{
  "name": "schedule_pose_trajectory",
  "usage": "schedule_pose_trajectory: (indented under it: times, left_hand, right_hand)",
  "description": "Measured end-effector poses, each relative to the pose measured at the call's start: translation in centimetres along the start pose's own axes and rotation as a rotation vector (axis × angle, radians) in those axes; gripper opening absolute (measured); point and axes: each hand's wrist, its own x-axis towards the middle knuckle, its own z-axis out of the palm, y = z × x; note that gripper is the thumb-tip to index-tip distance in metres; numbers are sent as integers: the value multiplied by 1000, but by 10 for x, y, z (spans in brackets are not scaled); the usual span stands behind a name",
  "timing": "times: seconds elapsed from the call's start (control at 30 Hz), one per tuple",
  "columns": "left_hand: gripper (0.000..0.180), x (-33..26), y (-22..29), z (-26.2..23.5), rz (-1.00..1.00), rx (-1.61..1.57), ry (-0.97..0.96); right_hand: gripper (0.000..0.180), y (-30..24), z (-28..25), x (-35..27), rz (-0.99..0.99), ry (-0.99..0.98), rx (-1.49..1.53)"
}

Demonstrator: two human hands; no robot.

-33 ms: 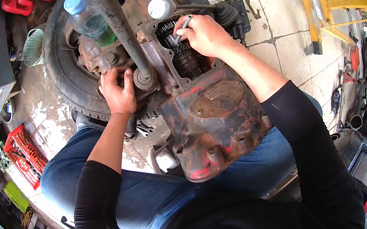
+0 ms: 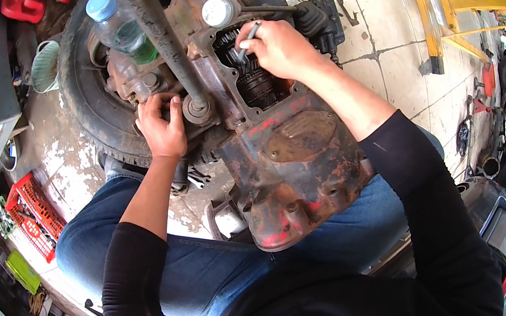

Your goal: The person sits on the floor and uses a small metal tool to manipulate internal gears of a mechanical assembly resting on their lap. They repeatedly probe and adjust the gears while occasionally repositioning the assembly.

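Note:
A rusty gearbox (image 2: pixel 300 177) with traces of red paint leans between my knees, its upper opening showing dark gears (image 2: pixel 256 88). Over that opening my right hand (image 2: pixel 283 50) pinches a slim grey rod-shaped tool (image 2: pixel 251 32), its lower end reaching down among the gears. What kind of tool it is, I cannot make out. My left hand (image 2: pixel 162 130) is curled over the lower edge of a rusty metal casting (image 2: pixel 148 81), left of a thick steel shaft (image 2: pixel 167 44). A small white round container (image 2: pixel 218 12) rests on the housing above the opening.
A large tyre (image 2: pixel 79 100) lies behind the casting, and a blue-capped bottle of green liquid (image 2: pixel 134 40) stands on the casting. A red plastic crate (image 2: pixel 34 217) is at left. Yellow metal stands (image 2: pixel 419 7) rise at right from the tiled floor (image 2: pixel 389 26).
My right hand and the grey tool have shifted slightly to the left over the gear opening. My left hand stays on the casting.

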Motion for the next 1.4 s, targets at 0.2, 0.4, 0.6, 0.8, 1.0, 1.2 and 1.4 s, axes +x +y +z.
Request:
schedule_pose_trajectory:
  times: [0.2, 0.4, 0.6, 0.8, 1.0, 1.2, 1.4]
  left_hand:
    - [19, 6, -6, 3, 30, -21, 16]
    - [19, 6, -5, 3, 26, -14, 18]
    - [19, 6, -5, 2, 43, -30, 24]
    - [19, 7, -3, 2, 41, -28, 8]
    - [19, 6, -4, 3, 45, -52, 23]
    - [18, 6, -1, 3, 48, -31, 29]
    - [19, 7, -3, 3, 34, -38, 15]
  right_hand:
    - [16, -13, 4, 3, -51, -131, -65]
    - [12, -12, -4, 2, -48, -123, -64]
    - [14, -10, -21, 13, 119, -60, -37]
    - [14, 2, -24, 12, 92, -29, 43]
    - [14, 1, -23, 13, 155, -41, 35]
    - [14, -1, -13, 11, 97, 5, 94]
    - [14, -1, -19, 13, 122, -81, -63]
